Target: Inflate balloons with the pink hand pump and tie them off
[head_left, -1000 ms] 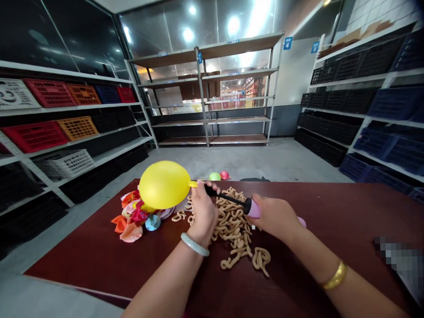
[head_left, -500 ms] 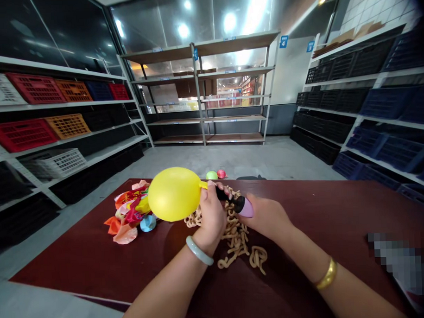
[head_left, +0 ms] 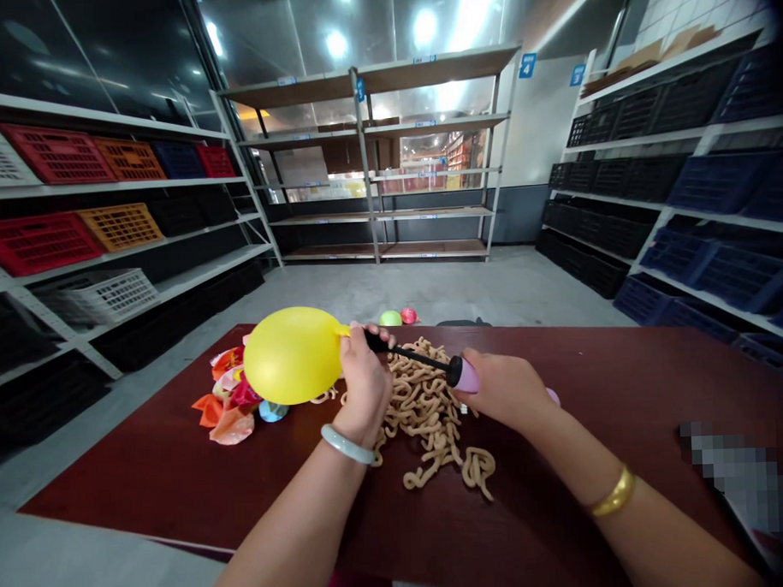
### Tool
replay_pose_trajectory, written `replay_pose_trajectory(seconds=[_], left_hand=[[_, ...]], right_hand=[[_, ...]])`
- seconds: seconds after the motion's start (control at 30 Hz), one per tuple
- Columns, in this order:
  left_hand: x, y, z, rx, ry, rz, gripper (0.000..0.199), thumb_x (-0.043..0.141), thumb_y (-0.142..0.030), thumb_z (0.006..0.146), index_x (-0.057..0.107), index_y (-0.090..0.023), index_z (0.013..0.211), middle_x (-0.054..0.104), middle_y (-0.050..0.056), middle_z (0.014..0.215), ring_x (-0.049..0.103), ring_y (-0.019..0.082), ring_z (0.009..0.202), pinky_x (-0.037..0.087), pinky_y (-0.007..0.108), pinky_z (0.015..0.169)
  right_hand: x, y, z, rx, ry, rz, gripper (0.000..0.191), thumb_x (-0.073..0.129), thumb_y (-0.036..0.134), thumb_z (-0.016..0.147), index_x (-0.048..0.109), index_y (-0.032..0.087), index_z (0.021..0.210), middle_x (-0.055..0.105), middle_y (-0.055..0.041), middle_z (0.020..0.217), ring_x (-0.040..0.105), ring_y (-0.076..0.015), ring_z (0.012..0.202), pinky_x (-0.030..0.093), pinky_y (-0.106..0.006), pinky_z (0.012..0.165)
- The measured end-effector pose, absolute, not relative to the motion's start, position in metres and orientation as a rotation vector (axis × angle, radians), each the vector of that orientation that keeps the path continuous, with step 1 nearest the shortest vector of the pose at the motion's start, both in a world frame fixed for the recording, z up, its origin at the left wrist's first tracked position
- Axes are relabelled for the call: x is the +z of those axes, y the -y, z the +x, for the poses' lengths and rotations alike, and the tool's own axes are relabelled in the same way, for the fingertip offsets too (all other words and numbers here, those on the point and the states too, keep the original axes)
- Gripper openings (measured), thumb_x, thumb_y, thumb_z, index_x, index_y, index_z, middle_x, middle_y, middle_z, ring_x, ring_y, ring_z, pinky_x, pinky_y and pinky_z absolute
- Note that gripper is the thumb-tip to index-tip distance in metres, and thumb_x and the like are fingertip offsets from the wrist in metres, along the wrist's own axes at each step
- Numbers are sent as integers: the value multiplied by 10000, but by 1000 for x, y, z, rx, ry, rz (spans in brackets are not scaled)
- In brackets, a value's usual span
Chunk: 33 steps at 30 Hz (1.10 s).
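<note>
A hand pump [head_left: 425, 358] with a black rod and a pink-purple end spans my two hands above the table. My left hand [head_left: 363, 376] is closed around the pump's black nozzle end and the neck of an inflated yellow balloon [head_left: 293, 355], which points left. Wrapped round the pink-purple part is my right hand [head_left: 507, 386]. Below and between the hands lies a pile of tan, twisted strands [head_left: 427, 403]. Limp coloured balloons [head_left: 232, 421] are heaped partly behind the yellow balloon.
The dark red table [head_left: 147, 473] spreads beneath. A green ball-like item [head_left: 391, 318] and a red one [head_left: 408, 315] are at its far edge. A pixelated object [head_left: 745, 478] lies at the right. Shelves [head_left: 427, 213] with crates stand around.
My left hand has moved left with the yellow balloon, away from my right hand. The black rod between the hands now shows longer, and more of the strand pile is visible.
</note>
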<state>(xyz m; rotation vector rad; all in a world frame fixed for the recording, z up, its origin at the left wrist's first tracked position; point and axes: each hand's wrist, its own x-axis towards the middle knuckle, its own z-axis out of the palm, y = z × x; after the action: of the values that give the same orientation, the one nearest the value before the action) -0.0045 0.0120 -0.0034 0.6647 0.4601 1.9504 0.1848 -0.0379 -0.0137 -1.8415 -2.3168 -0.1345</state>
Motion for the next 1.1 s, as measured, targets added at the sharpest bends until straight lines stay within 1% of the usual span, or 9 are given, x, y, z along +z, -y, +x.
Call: replay_pose_trajectory(seconds=[0.17, 0.33, 0.5, 0.63, 0.83, 0.97, 1.1], left_hand=[[-20, 11, 37, 1833, -515, 729, 237, 577, -367, 871, 424, -204, 792, 517, -16, 692, 522, 108, 575, 452, 259, 580], [-22, 24, 53, 1784, -506, 783, 235, 574, -376, 882, 448, -204, 785, 523, -14, 690, 527, 108, 593, 464, 259, 615], [-8, 21, 39, 1785, -467, 812, 238, 578, -361, 879, 448, -197, 766, 520, -4, 692, 527, 113, 591, 457, 259, 592], [5, 1, 3, 1872, -449, 745, 215, 602, -322, 854, 441, -197, 787, 499, -11, 698, 525, 119, 595, 441, 263, 558], [14, -23, -40, 2008, -456, 638, 241, 623, -320, 819, 413, -207, 786, 474, -31, 656, 509, 111, 557, 396, 243, 519], [9, -16, -25, 2026, -428, 686, 240, 620, -319, 830, 412, -205, 791, 485, -25, 679, 516, 109, 575, 408, 242, 530], [-3, 4, 12, 1931, -472, 692, 236, 605, -324, 849, 411, -200, 796, 507, -17, 709, 530, 109, 587, 449, 260, 571]], right_hand=[[-12, 46, 172, -57, 2263, -1848, 375, 525, 566, 823, 543, 235, 999, 704, -53, 860, 674, -258, 793, 379, -299, 619], [-6, 51, 164, 9, 2223, -1882, 389, 533, 549, 828, 555, 227, 1044, 706, -68, 871, 680, -258, 806, 373, -294, 615], [-8, 49, 166, -7, 2185, -1841, 425, 512, 601, 824, 549, 229, 1027, 712, -70, 894, 673, -265, 809, 376, -301, 626], [-9, 43, 175, -61, 2217, -1834, 464, 510, 642, 800, 540, 247, 1043, 708, -53, 915, 668, -263, 828, 368, -300, 616], [-10, 37, 188, -70, 2285, -1834, 434, 504, 629, 803, 538, 245, 1004, 702, -47, 891, 663, -255, 814, 350, -292, 606], [-11, 36, 190, -139, 2289, -1855, 430, 518, 609, 802, 530, 235, 1013, 699, -60, 886, 662, -261, 817, 354, -299, 616], [-13, 40, 183, -110, 2288, -1843, 405, 532, 592, 800, 523, 228, 976, 698, -56, 858, 665, -252, 786, 346, -292, 604]])
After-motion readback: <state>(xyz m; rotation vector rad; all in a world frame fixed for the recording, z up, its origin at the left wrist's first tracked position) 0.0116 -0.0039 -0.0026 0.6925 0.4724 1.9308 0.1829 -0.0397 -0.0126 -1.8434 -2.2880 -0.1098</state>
